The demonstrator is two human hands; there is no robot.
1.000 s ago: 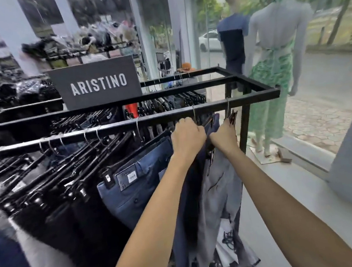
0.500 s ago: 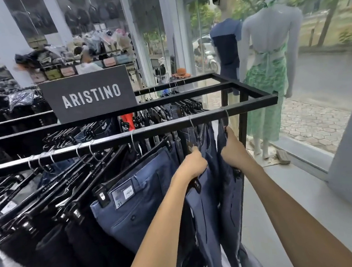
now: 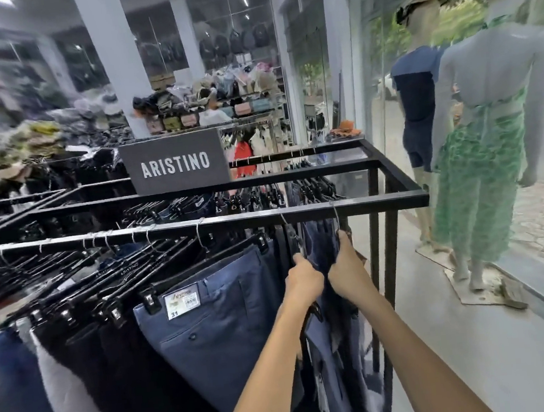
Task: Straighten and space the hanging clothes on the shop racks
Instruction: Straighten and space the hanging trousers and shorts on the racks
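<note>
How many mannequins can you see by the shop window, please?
2. The mannequin in navy stands farther back on the right; the mannequin in green stands nearer, to its right. More could be hidden beyond the frame.

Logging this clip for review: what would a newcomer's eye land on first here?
First the two hands at centre: the left hand and right hand hold dark blue trousers hanging at the right end of the front rail. Behind them a dark ARISTINO sign stands out. At the far right is a mannequin in a green dress.
</note>
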